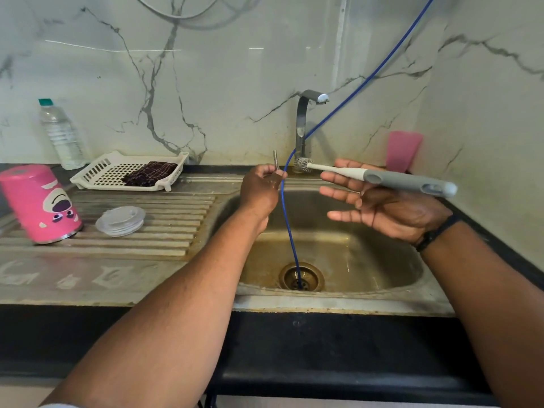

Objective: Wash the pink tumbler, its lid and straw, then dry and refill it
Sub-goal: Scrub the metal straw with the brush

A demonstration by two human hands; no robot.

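head view: left hand (259, 188) pinches what looks like the straw (275, 161); right hand (382, 198), fingers spread, carries brush (379, 176) above sink (406, 278).

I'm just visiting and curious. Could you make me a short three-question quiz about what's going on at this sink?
1. True or false: the pink tumbler stands upside down on the draining board.
2. Which hand pinches the metal straw?
A. left hand
B. right hand
3. Fill in: the clear lid lies beside the ___.

Key: 1 true. 2 A; the right hand carries the brush on straight fingers. 3 tumbler.
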